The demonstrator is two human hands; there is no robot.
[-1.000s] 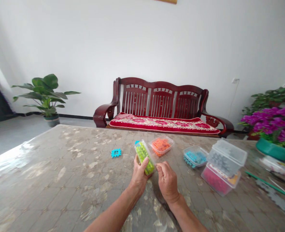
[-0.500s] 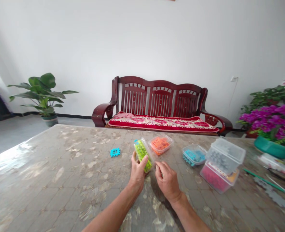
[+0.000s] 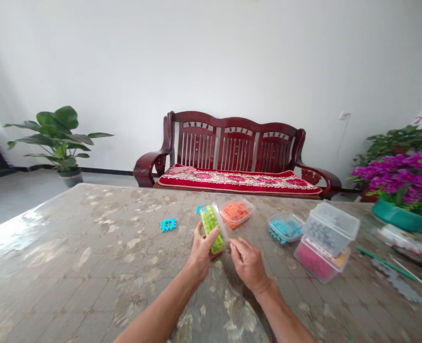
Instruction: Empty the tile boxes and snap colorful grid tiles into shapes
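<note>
A clear plastic box [image 3: 211, 224] of lime-green toy pieces is tilted up above the table, its broad side towards me. My left hand [image 3: 200, 250] is wrapped around its lower left part, thumb across the front. My right hand [image 3: 248, 264] is closed, its thumb and forefinger pinching the clear edge of the box at the lower right. Just behind the box a blue piece [image 3: 199, 209] shows in part. A blue interlocking square [image 3: 168, 225] lies flat to the left. Close behind, on the right, is a clear box of orange pieces [image 3: 237, 212].
To the right stand a clear box of blue pieces [image 3: 285, 227] and two stacked boxes, grey pieces [image 3: 327, 231] over pink pieces [image 3: 314, 261]. Farther right are a green stick [image 3: 386, 263], grey pieces [image 3: 396, 281] and a teal flower pot [image 3: 400, 216]. A wooden bench [image 3: 232, 143] stands beyond the table [image 3: 100, 267].
The view has shifted slightly. Both hands keep their grip on the box of green pieces, which is a little more upright, and more of the blue piece behind it shows.
</note>
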